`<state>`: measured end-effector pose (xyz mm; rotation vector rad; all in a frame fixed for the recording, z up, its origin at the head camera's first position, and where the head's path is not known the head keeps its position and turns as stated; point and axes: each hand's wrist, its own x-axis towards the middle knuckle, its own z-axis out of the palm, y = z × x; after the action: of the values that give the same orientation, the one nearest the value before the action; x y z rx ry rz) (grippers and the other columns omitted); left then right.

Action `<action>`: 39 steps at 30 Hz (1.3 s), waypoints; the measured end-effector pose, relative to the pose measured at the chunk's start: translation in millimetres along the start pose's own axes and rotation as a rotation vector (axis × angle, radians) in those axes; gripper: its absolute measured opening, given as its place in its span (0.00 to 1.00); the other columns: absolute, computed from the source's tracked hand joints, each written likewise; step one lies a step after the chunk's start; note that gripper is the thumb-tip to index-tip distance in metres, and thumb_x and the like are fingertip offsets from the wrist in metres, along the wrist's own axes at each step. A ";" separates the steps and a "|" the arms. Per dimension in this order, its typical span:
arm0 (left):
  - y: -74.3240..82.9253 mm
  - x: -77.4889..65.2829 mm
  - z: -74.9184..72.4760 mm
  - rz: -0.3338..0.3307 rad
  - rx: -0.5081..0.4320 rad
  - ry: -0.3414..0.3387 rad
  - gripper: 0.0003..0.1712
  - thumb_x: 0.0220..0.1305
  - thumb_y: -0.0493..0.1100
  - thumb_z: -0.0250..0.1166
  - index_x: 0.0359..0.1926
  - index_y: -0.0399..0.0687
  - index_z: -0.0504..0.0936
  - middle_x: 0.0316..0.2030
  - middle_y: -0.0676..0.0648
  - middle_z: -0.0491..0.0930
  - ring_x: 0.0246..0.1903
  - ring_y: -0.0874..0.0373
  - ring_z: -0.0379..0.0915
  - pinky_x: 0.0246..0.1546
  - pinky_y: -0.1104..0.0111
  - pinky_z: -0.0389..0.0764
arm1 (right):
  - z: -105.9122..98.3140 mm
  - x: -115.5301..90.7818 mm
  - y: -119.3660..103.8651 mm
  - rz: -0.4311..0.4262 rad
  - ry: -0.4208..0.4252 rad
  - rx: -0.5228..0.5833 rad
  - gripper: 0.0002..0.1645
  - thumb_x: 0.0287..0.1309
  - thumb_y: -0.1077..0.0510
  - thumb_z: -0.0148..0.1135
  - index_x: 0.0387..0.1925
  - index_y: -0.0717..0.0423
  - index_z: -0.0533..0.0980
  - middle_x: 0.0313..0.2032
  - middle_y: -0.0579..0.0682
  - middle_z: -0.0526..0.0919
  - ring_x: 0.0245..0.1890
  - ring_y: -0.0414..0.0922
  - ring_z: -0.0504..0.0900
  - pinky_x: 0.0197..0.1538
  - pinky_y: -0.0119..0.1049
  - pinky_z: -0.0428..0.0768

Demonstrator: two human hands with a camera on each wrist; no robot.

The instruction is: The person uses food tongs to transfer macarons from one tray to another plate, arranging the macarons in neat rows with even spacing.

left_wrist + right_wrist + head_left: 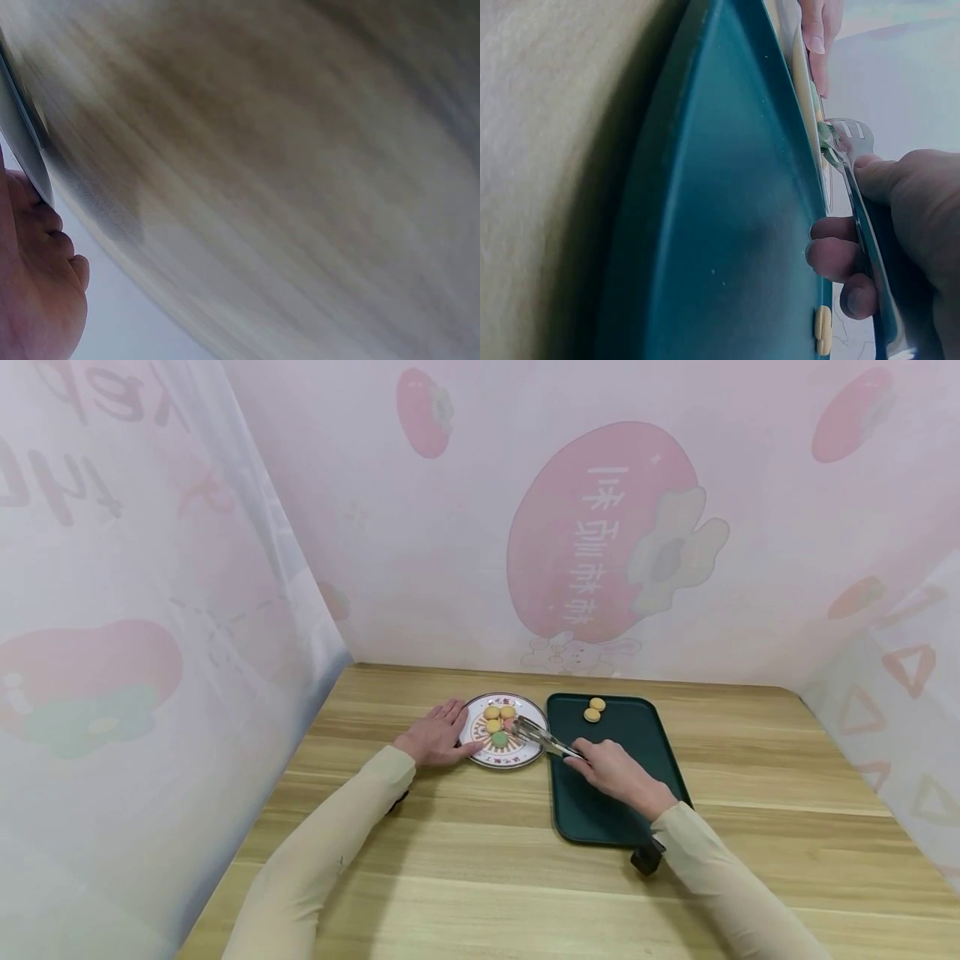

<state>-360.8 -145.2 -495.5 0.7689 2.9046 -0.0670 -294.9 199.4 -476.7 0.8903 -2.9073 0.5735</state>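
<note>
My left hand (437, 735) rests at the left rim of a round patterned plate (528, 755), fingers straight and thumb along the near edge. Several yellow macarons (492, 713), a pink macaron (509, 724) and a green macaron (499, 740) lie on the plate. My right hand (615, 770) grips metal tongs (546, 741), reaching from above the tray leftward over the plate. The tongs' tips are right at the pink macaron and partly cover it. In the right wrist view, thumb and curled fingers hold the tongs (870, 232) along their arms.
A dark green tray (592, 806) lies just right of the plate, with two yellow macarons (592, 715) near its far end. Both stand on a wooden table (480, 893). A printed curtain (465, 568) hangs behind the table, with more at the sides.
</note>
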 end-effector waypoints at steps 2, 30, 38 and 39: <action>-0.1 0.4 0.5 0.002 0.000 0.000 0.57 0.67 0.77 0.34 0.77 0.36 0.44 0.78 0.37 0.42 0.78 0.45 0.36 0.78 0.56 0.46 | 1.4 0.9 -0.8 -0.008 0.001 0.010 0.09 0.70 0.50 0.56 0.38 0.51 0.76 0.18 0.38 0.70 0.15 0.32 0.67 0.18 0.25 0.67; 0.0 -1.0 -0.7 0.015 -0.007 0.023 0.57 0.67 0.77 0.35 0.76 0.34 0.46 0.77 0.36 0.43 0.78 0.43 0.38 0.77 0.55 0.48 | 2.4 5.8 -6.5 0.034 -0.024 0.048 0.12 0.70 0.48 0.55 0.36 0.51 0.73 0.17 0.40 0.68 0.13 0.34 0.68 0.16 0.26 0.66; 0.1 -0.9 -0.4 0.007 -0.012 0.009 0.57 0.67 0.77 0.34 0.76 0.36 0.45 0.78 0.37 0.42 0.78 0.44 0.36 0.77 0.55 0.46 | 0.2 3.3 -5.1 0.041 -0.024 0.025 0.13 0.70 0.47 0.55 0.37 0.52 0.74 0.17 0.41 0.68 0.14 0.34 0.67 0.17 0.27 0.66; 0.2 -1.1 -0.5 0.006 -0.014 0.007 0.57 0.67 0.77 0.35 0.77 0.36 0.45 0.78 0.37 0.42 0.78 0.44 0.36 0.77 0.55 0.46 | -0.3 2.7 -4.7 0.043 -0.025 0.020 0.13 0.70 0.47 0.55 0.38 0.52 0.74 0.17 0.41 0.68 0.14 0.34 0.68 0.17 0.27 0.66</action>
<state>-359.8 -145.5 -494.8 0.7773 2.9060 -0.0433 -294.6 194.5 -474.4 0.8446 -2.9550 0.5995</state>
